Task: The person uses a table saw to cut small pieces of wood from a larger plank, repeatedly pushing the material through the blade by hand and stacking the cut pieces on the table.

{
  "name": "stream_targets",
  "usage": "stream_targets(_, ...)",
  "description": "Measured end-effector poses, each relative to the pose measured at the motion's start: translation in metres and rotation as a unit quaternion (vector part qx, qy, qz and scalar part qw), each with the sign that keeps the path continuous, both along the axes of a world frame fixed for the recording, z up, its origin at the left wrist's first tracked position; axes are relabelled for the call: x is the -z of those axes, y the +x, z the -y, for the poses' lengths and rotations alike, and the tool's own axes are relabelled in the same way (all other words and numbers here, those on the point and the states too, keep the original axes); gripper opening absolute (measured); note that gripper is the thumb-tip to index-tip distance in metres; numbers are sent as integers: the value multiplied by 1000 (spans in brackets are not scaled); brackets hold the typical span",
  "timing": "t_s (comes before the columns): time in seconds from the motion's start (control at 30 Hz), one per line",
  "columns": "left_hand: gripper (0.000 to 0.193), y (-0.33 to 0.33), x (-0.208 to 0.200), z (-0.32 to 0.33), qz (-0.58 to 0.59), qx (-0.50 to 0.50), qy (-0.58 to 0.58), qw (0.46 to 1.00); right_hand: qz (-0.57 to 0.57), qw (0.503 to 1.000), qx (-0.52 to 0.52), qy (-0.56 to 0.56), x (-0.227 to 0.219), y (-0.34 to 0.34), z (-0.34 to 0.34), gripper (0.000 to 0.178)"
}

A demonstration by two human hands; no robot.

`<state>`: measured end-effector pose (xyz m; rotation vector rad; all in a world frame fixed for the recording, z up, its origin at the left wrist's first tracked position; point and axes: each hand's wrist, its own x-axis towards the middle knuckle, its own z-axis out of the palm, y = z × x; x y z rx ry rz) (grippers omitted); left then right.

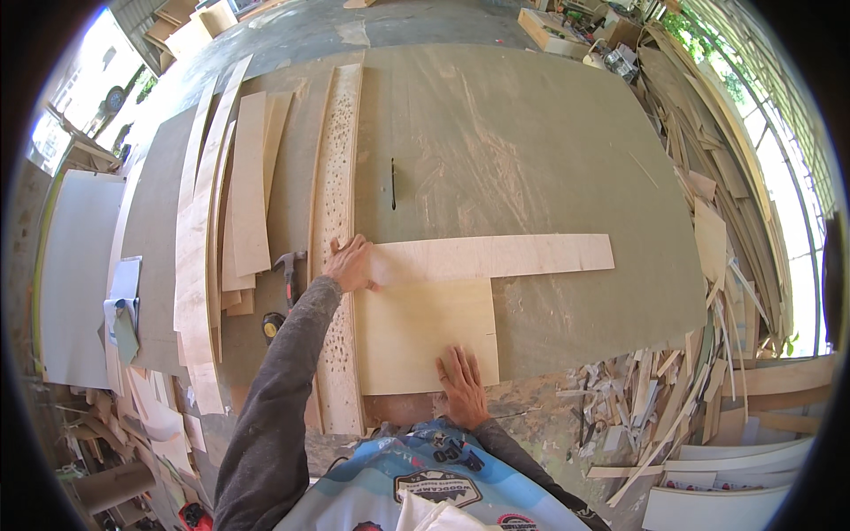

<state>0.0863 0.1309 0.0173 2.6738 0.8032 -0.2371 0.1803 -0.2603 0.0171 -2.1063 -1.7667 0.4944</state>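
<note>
A pale plywood strip [505, 257] lies crosswise on the large worktable, its left end at a long, hole-marked board [338, 168]. My left hand [350, 265] is on that end, fingers at the far edge and thumb at the near edge, closed about the strip's width. Just in front of the strip, touching or nearly touching it, a squarish yellowish plywood panel [421, 327] sits flat with its left side along the same board. My right hand [462, 382] lies flat near the panel's front right corner, fingers stretched out and open.
Left of the long board are a hammer [290, 276], a tape measure [273, 326] and several long wooden strips [251, 186]. A thin dark tool [393, 184] lies on the worktable [567, 159]. Wood offcuts [646, 389] are heaped off its right side.
</note>
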Motion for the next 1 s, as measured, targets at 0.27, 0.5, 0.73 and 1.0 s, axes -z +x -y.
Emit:
stream_targets(0.27, 108, 7, -2, -7, -7, 64, -13, 998, 60, 998, -26, -16, 29, 5, 7, 79)
stream_targets(0.5, 117, 4, -10, -19, -14, 93, -15, 995, 4, 999, -43, -5, 25, 10, 0, 73)
stream_targets(0.73, 127, 19, -13, -33, -40, 95, 4, 995, 12, 999, -35, 6, 29, 20, -17, 75)
stream_targets(1.0, 125, 36, -15, -55, -61, 75, 7, 995, 39, 999, -16, 30, 29, 29, -42, 62)
